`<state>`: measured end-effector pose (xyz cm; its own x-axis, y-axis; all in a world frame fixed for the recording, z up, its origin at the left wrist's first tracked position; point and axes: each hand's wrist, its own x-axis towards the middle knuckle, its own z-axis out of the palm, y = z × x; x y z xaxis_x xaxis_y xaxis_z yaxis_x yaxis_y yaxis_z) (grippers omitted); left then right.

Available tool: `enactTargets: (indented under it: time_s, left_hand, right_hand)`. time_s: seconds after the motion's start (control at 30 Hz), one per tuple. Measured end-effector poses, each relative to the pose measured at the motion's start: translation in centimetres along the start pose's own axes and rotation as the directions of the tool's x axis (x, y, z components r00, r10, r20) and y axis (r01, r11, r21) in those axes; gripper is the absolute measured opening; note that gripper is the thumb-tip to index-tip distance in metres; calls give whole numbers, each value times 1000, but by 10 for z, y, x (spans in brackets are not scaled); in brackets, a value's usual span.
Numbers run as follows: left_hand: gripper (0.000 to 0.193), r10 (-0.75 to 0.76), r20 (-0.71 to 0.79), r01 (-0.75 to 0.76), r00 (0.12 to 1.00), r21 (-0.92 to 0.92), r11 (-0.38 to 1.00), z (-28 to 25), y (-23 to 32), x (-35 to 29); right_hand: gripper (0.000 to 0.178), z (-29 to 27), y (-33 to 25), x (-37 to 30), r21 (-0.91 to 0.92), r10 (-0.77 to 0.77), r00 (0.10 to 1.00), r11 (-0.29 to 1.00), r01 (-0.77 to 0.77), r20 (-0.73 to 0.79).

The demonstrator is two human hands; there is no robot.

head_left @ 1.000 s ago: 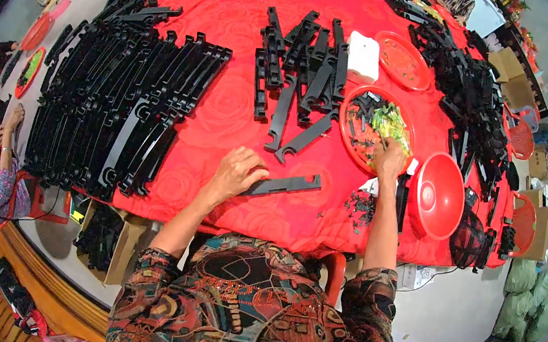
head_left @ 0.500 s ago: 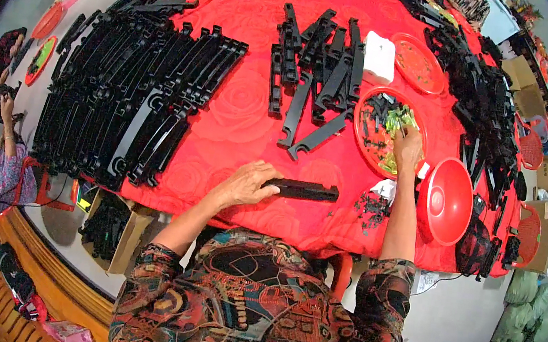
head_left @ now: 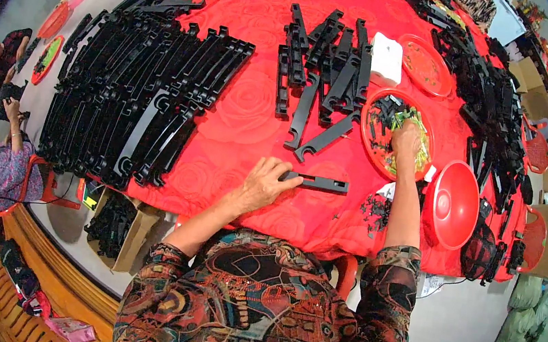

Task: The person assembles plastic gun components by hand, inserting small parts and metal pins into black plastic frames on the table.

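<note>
The slotted black plastic bar [head_left: 321, 183] has rolled over since a second ago, its left end pinched in the left hand [head_left: 264, 185], the rest jutting right; the right hand [head_left: 405, 143] reaches into the red tray [head_left: 364, 136], grip unclear.

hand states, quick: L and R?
Left hand: closed on the near end of a black bar.
Right hand: fingers down among yellow-green pieces; can't tell if gripping any.

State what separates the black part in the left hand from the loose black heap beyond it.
Only bare red cloth, as the head view shows; the held part does not touch the heap.
</note>
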<state>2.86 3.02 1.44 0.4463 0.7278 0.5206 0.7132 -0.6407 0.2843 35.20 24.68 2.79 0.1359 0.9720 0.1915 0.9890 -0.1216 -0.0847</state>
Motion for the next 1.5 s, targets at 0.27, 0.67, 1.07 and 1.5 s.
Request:
enactTargets:
  time_s: [0.27,0.67,1.07,1.5]
  left_hand:
    - [32,36,-23,-37,999,-81,996,5,-3,-1]
    - [16,54,-133,-93,990,-302,949,8,-4,4]
    - [14,59,-132,-87,989,-215,973,8,21,-15]
    - [33,-80,89,103,993,-283,954,2,20,-3]
  right_hand:
    - [22,-9,23,-27,393,-152,943,880,265,-296]
    - [13,-39,-31,-180,943,-225,967,332,-39,119]
    - [10,-59,-70,-240,817,-223,973,571,82,58]
    - [9,-71,-48,-245,979,69,987,138,-151,142]
